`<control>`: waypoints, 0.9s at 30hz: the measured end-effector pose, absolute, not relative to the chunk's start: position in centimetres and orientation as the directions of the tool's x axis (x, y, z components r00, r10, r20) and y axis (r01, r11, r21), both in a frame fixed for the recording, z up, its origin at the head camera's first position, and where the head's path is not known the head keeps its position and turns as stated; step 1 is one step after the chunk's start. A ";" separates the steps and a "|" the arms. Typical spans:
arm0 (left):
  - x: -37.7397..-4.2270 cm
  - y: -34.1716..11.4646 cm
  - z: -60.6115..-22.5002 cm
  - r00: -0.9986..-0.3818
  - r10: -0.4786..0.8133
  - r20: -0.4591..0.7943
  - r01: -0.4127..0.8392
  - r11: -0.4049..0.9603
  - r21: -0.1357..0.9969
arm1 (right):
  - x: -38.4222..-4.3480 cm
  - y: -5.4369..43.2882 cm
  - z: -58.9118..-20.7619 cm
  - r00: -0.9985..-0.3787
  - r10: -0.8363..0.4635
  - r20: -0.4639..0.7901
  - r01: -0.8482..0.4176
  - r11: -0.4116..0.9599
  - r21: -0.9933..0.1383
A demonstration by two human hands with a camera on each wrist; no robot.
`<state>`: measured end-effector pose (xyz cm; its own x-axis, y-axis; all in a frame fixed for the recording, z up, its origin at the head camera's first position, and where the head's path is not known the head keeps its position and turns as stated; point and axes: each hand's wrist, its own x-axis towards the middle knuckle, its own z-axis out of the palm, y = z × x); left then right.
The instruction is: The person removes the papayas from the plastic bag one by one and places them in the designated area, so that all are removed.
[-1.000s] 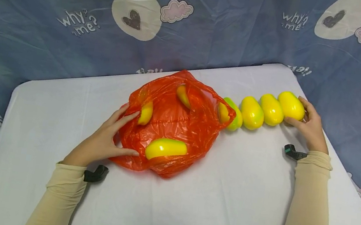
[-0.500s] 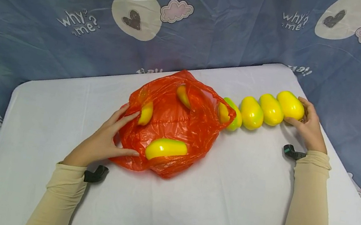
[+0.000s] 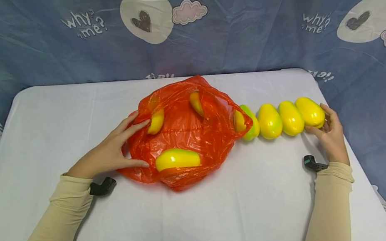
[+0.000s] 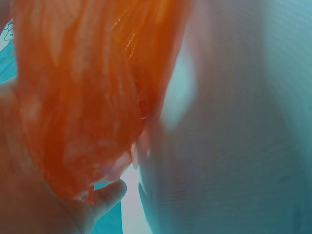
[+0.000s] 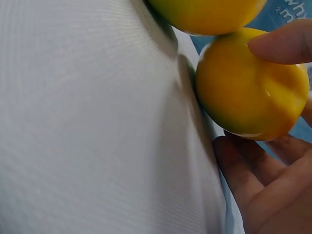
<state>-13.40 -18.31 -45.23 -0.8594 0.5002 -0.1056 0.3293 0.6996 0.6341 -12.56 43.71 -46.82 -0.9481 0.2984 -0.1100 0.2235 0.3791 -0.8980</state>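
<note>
Only real change in the last second: the end mango (image 3: 309, 111) has scooted a hair left on the white-covered table (image 3: 238, 220), with the right hand (image 3: 332, 136) following, thumb and fingers curled round its outer end. It's at the row's right end, seemingly touching the next mango (image 3: 290, 118), so I'd read this as a small lining-up nudge. Left hand (image 3: 108, 151) hasn't budged, fingers spread wide against the red plastic bag (image 3: 179, 133), no grip that I can see
</note>
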 end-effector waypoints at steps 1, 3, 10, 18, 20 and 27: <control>-13.4 -18.3 -45.2 -0.859 0.500 -0.106 0.330 0.700 0.633 | -12.5 43.7 -46.8 -0.948 0.300 -0.110 0.223 0.377 -0.899; -13.4 -18.3 -45.2 -0.859 0.501 -0.105 0.332 0.701 0.632 | -12.5 43.8 -46.9 -0.949 0.296 -0.110 0.220 0.371 -0.902; -13.3 -18.3 -45.2 -0.856 0.506 -0.107 0.337 0.703 0.626 | -12.5 44.0 -47.0 -0.955 0.268 -0.123 0.218 0.363 -0.906; -13.6 -18.0 -45.2 -0.855 0.507 -0.111 0.333 0.700 0.631 | -12.3 44.2 -46.7 -0.957 0.267 -0.114 0.222 0.420 -0.880; -13.7 -17.9 -45.2 -0.854 0.509 -0.109 0.336 0.698 0.632 | -12.1 44.3 -46.7 -0.954 0.279 -0.108 0.223 0.424 -0.878; -13.4 -18.3 -45.1 -0.859 0.498 -0.120 0.318 0.703 0.637 | -12.1 44.1 -46.9 -0.955 0.278 -0.100 0.211 0.406 -0.889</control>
<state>-13.42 -18.28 -45.08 -0.8590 0.4976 -0.1204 0.3177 0.7026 0.6367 -12.14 44.08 -46.89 -0.9554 0.2779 -0.0997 0.2109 0.4059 -0.8893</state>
